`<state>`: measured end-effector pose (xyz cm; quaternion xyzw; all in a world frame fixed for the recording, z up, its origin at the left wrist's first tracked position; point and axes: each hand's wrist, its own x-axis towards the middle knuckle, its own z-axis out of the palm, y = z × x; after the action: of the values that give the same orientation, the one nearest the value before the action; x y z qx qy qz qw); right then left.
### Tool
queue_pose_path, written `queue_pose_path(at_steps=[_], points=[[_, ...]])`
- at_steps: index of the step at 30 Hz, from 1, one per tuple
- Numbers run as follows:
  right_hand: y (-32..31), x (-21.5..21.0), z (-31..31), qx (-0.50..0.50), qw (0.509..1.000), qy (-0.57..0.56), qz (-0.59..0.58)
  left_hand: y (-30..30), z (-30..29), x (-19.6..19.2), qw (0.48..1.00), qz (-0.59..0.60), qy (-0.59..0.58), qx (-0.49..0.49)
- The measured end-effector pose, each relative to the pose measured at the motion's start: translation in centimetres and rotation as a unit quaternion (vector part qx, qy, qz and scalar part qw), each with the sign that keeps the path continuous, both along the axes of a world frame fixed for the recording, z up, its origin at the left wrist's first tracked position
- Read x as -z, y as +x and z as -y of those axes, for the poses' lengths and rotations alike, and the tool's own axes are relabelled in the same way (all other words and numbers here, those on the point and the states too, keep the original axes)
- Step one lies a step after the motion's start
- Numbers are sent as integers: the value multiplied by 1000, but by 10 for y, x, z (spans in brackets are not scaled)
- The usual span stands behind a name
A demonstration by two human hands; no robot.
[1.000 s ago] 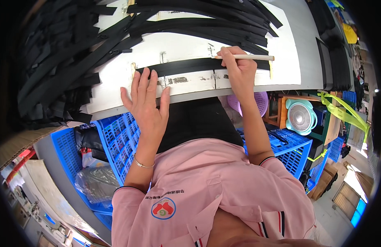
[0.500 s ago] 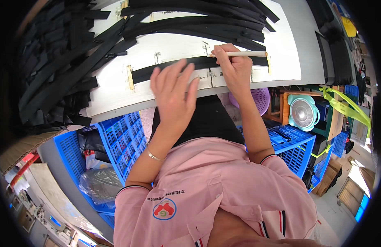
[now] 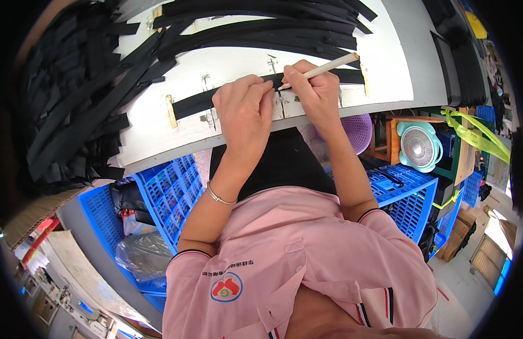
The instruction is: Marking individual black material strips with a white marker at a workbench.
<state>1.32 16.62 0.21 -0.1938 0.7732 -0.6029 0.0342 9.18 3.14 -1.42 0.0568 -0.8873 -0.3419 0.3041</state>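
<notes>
A long black zipper strip lies across a white board marked with dark lines, between two yellowish tape pieces, one at the left end. My left hand rests on the strip's middle, fingers close together and laid down over it. In my right hand a white pencil is pinched between thumb and fingers. Its tip touches down at the strip's near edge, beside a dark line on the board and close to my left thumb. Part of the strip is hidden under both hands.
More black zipper strips lie along the board's far side. A heap of them covers the left. Beneath the table edge stand blue plastic crates, a purple basket and a small turquoise fan.
My left hand has come down from a blurred, spread pose onto the strip. The pencil has tilted from nearly level, its tip moving down and left to the strip's near edge.
</notes>
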Motion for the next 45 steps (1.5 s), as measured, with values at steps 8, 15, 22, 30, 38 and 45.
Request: queue_pose_path(at_steps=[8,15,22,30,38,45], points=[[-4,6,0,-42,996,38,-65,0,-2,-4,1000,20,-13,1],[-15,-13,-53,72,979,-183,55,2,-1,-6,999,33,-27,-4],[-45,4,-87,126,990,-61,9,-7,-12,-7,999,29,-33,8],[-48,13,-88,103,993,-62,19,-58,-67,-9,992,-15,28,124],[-49,14,-89,95,995,-12,20,-63,-74,-1,993,13,-8,119],[-45,11,-89,103,994,-19,-6,-63,-75,-1,994,8,-14,110]])
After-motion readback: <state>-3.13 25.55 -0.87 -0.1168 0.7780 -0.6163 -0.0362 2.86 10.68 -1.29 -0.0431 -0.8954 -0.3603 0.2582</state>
